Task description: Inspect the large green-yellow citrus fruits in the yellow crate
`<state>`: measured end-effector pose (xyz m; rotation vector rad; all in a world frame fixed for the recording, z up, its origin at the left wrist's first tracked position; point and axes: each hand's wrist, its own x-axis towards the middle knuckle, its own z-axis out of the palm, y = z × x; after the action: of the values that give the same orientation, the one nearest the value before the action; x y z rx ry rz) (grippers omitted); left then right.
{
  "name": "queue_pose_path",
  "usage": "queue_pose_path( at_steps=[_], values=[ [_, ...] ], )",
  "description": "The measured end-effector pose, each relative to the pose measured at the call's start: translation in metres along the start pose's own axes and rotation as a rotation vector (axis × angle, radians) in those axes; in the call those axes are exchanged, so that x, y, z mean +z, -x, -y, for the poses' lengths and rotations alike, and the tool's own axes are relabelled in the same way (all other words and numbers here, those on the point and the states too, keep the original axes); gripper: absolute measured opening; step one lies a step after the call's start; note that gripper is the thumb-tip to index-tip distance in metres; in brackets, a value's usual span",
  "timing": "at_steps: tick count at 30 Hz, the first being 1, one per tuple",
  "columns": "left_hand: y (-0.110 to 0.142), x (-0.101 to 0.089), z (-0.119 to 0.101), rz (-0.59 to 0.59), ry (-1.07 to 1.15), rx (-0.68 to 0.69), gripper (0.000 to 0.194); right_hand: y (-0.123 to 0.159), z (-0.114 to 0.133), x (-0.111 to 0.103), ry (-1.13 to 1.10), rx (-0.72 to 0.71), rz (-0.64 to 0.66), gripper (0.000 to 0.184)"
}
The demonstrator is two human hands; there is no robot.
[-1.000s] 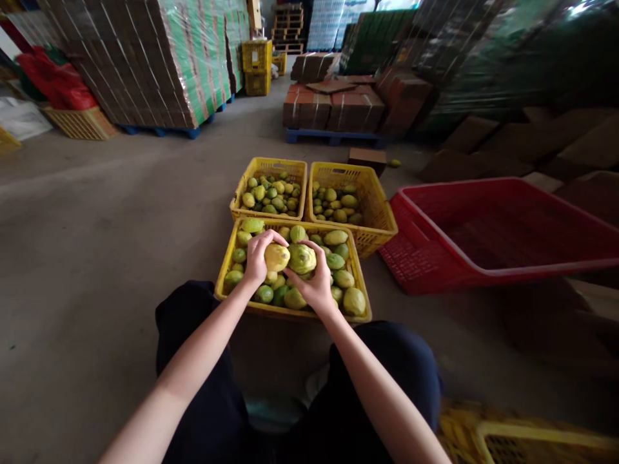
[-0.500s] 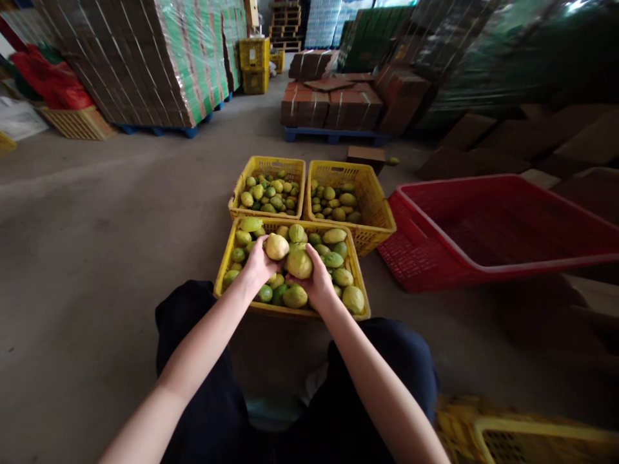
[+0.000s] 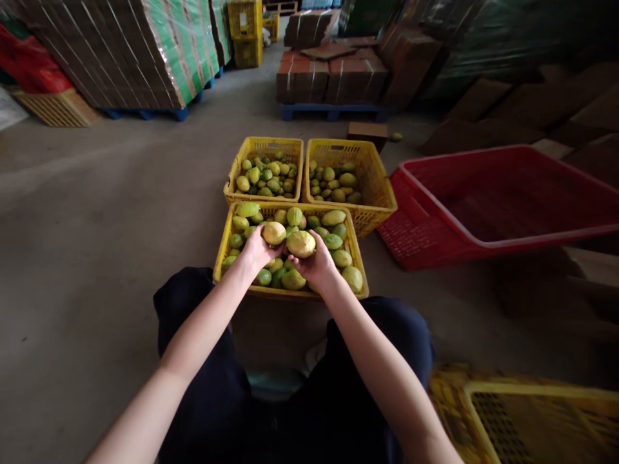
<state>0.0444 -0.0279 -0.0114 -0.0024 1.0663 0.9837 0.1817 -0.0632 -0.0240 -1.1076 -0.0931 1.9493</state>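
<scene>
My left hand (image 3: 256,250) is wrapped from below round a pale yellow lemon (image 3: 273,233). Cupped in my right hand (image 3: 318,259) is a second, slightly larger yellow-green lemon (image 3: 301,244). Both fruits are held close side by side, above the near yellow crate (image 3: 218,258). That crate is full of green and yellow lemons, among them a large pale one (image 3: 353,279) in its right front corner. The undersides of the two held fruits are hidden by my palms and fingers.
Behind the near crate stand a left yellow crate (image 3: 234,187) and a right yellow crate (image 3: 382,205), both with lemons inside. A red crate (image 3: 411,241) is tilted on the right. Another yellow crate (image 3: 476,412) lies near my right knee. Boxes sit on a blue pallet (image 3: 333,112).
Both hands have turned the lemons, and the palms now face more upward beneath them. The whole scene has shifted upward in the view.
</scene>
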Motion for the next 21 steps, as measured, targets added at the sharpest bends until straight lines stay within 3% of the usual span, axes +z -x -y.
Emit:
queue_pose_path(
  at_steps=[13, 21],
  values=[
    [0.003, 0.0, -0.001, -0.027, 0.048, -0.031, 0.023, -0.003, -0.002, 0.0, 0.232, -0.144, -0.057, 0.07],
    [-0.007, -0.006, 0.0, -0.013, 0.053, -0.021, 0.022, -0.009, -0.002, 0.0, 0.159, -0.073, -0.096, 0.063]
  ],
)
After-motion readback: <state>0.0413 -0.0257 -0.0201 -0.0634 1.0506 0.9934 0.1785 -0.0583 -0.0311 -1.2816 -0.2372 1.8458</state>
